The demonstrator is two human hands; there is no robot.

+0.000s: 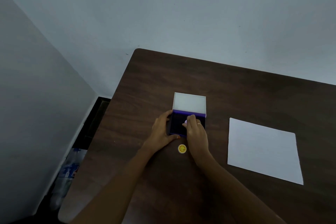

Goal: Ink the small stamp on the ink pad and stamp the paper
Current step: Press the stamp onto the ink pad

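A person's right hand (pixel 197 131), a thin ring on one finger, closes its fingertips around a small pale lilac round stamp (pixel 185 122) and holds it down on the dark purple-blue square ink pad (pixel 177 123), near the middle of the inked surface; most of the stamp is hidden under the curled fingers. The left hand (pixel 161 131) is spread partly open against the left side of the ink pad, fingers reaching along its far left edge and the thumb, with an orange-painted nail, lying along its near edge, so that the hand braces the pad without closing around it. The pad's white hinged lid (pixel 189 102) stands open behind the inked square, tilted back toward the wall. Just in front of the pad, between the two wrists, a small round yellow smiley-face disc (pixel 182 148) lies flat on the dark brown wood-grain worktop (pixel 145 82); whether it is a cap or a sticker cannot be told. A blank white rectangular sheet of paper (pixel 263 149) lies flat on the worktop well to the right of the pad, apart from both hands. Beyond the left edge of the worktop, clear plastic bottles with blue labels (pixel 70 169) rest on the floor beside the grey wall.
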